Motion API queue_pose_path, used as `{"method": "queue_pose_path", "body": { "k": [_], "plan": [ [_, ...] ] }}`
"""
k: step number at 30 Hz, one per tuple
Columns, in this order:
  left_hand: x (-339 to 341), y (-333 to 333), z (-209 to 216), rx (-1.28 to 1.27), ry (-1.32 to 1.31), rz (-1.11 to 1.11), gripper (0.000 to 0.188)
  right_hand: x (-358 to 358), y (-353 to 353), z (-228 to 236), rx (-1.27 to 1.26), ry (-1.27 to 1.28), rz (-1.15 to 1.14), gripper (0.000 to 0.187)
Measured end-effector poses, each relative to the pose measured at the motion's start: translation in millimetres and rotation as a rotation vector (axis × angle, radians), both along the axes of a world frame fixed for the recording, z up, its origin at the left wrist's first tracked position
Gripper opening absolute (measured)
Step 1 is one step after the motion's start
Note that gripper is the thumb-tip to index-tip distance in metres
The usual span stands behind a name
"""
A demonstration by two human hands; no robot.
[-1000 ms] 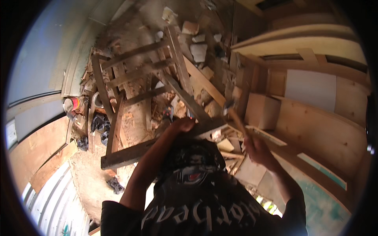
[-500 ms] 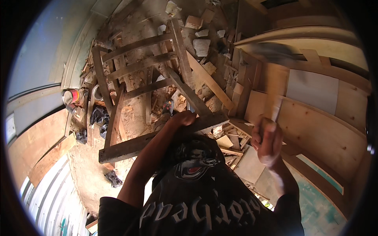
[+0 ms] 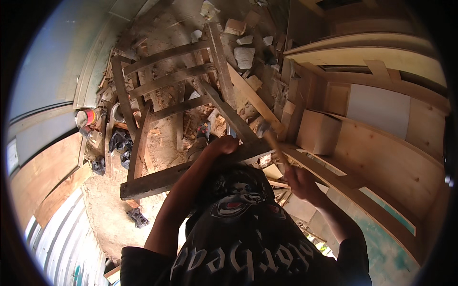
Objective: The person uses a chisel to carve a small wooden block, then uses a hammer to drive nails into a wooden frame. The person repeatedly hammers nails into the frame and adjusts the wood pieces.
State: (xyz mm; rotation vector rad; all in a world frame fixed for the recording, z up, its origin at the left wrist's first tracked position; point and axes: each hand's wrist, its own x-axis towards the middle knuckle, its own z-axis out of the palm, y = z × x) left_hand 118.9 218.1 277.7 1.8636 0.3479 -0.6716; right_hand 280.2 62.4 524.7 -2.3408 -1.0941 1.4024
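Observation:
A dark, worn wooden chair frame (image 3: 164, 177) stands against my front, its slatted back away from me. Its seat is bare framing. My left hand (image 3: 225, 145) is closed over the near rail, close to the right-hand corner; its fingertips are hidden. Just beyond that fist shows a pale, narrow strip I cannot make out. In my right hand (image 3: 300, 183) is a hammer (image 3: 275, 146), gripped by its wooden handle. The hammer's head is down by the right end of the near rail, slightly blurred; whether it touches the wood I cannot tell.
Wood scraps and chips litter the dirt floor, with stone chunks (image 3: 244, 57) farther off. Paint cans (image 3: 87, 117) and black plastic bags (image 3: 120, 141) lie to the left. Large wooden cabinet frames (image 3: 381, 143) line the right. Corrugated metal sheet (image 3: 57, 238) is at lower left.
My right hand has swung the hammer down and leftward, from raised over the cabinet side to the chair frame's right corner. My left hand and the frame stay nearly still.

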Motion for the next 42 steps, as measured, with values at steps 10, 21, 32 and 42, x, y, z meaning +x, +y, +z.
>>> {"method": "queue_pose_path", "body": {
  "k": [10, 21, 32, 42],
  "plan": [
    [0, -1, -5, -0.014, -0.003, -0.008, 0.039, -1, 3, 22, 0.452, 0.218, -0.514, 0.054],
    [-3, -17, -47, 0.102, -0.223, 0.003, 0.029, -4, -7, 21, 0.036, -0.080, -0.148, 0.039],
    [-1, -10, -34, 0.005, -0.172, -0.032, 0.039, -4, 11, 35, 0.675, 0.264, -0.466, 0.055],
    [-1, -20, -54, 0.021, -0.133, -0.035, 0.038, 5, -23, 15, 0.092, 0.055, -0.279, 0.042]
  ]
}}
